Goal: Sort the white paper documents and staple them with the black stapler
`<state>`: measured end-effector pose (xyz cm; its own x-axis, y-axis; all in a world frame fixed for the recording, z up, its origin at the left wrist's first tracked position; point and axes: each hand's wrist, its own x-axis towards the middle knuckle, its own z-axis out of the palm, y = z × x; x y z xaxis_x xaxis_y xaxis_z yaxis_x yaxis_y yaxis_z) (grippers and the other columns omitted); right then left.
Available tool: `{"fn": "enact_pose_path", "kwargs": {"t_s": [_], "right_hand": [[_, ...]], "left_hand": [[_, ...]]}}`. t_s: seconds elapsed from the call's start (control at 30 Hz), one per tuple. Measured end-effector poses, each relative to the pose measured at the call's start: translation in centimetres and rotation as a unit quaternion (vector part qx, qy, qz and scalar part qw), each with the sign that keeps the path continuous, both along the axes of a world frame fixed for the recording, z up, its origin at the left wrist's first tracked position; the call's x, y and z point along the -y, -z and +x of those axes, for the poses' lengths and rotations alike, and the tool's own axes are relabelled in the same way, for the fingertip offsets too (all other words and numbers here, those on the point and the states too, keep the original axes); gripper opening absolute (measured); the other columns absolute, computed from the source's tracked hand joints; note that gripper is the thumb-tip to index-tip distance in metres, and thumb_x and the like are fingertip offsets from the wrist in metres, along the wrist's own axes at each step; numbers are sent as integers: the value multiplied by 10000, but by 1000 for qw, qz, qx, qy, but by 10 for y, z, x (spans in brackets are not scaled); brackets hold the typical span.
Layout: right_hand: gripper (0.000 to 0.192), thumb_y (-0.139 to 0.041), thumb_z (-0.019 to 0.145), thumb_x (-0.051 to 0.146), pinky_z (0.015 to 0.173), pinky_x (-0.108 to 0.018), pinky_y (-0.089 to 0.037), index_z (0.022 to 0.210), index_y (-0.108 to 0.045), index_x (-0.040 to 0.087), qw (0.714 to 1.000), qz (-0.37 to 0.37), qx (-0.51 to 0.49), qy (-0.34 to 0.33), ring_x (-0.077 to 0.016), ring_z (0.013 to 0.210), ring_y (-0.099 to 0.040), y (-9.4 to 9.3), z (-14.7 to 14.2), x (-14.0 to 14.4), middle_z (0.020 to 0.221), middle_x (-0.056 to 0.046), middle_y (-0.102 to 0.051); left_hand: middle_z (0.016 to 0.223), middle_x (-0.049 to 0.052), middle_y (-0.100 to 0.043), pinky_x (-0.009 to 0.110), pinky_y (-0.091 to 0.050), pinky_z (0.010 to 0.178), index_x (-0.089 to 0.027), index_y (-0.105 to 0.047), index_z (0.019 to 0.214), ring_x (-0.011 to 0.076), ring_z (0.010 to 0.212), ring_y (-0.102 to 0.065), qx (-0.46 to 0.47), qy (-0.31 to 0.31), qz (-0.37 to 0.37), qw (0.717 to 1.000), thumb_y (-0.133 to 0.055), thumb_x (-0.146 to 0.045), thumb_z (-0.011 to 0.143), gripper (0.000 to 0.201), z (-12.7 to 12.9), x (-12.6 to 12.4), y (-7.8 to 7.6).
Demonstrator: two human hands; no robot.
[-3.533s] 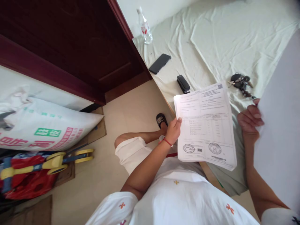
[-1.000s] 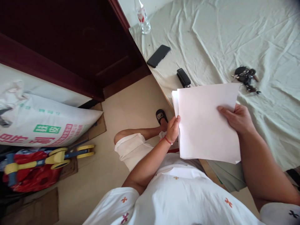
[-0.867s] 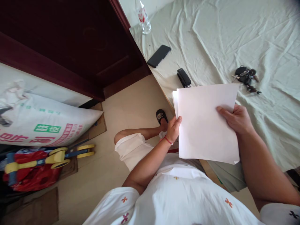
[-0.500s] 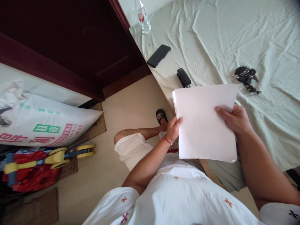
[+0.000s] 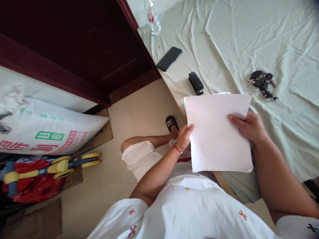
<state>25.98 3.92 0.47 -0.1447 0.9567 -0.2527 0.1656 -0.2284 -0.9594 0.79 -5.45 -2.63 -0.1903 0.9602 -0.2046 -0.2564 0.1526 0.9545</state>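
Observation:
A small stack of white paper sheets (image 5: 216, 139) is held over my lap, near the edge of the cloth-covered table. My left hand (image 5: 183, 136) pinches its left edge, thumb on top and fingers underneath. On the right side, my right hand (image 5: 250, 127) grips the stack with the thumb laid on the top sheet; its other fingers are hidden behind the paper. A few sheet edges stick out unevenly at the top and left. Just beyond the upper left corner lies a black stapler (image 5: 195, 83) on the cloth.
On the table's pale green cloth (image 5: 224, 49) are a black phone (image 5: 169, 58), a bunch of keys (image 5: 263, 83) and a clear plastic bottle (image 5: 154, 20). To the left, a large white sack (image 5: 50, 126) and a yellow-blue child's scooter (image 5: 59, 167) lie by the dark red door (image 5: 74, 43).
The top edge of the paper has dropped slightly toward me, and back sheets now peek out above it. Both hands keep their grip, nearly in place.

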Motion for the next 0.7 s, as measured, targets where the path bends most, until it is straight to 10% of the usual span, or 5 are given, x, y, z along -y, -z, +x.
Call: {"fn": "enact_pose_path", "kwargs": {"t_s": [0.53, 0.7], "right_hand": [[360, -867, 749, 496, 515, -227, -468, 862, -749, 175, 999, -6, 31, -3, -116, 597, -588, -7, 1, -2, 765, -20, -729], [374, -841, 727, 297, 625, -210, -483, 1080, -732, 241, 985, 148, 35, 84, -96, 729, -577, -7, 0, -13, 952, 2, -731]], "left_hand": [[689, 13, -613, 331, -464, 763, -179, -665, 698, 162, 722, -522, -44, 0, -4, 999, -695, -768, 818, 602, 1, -1, -3], [730, 26, -644, 356, -502, 870, -179, -694, 746, 197, 810, -592, -44, -8, -6, 999, -689, -735, 849, 565, -1, -1, 1]]}}
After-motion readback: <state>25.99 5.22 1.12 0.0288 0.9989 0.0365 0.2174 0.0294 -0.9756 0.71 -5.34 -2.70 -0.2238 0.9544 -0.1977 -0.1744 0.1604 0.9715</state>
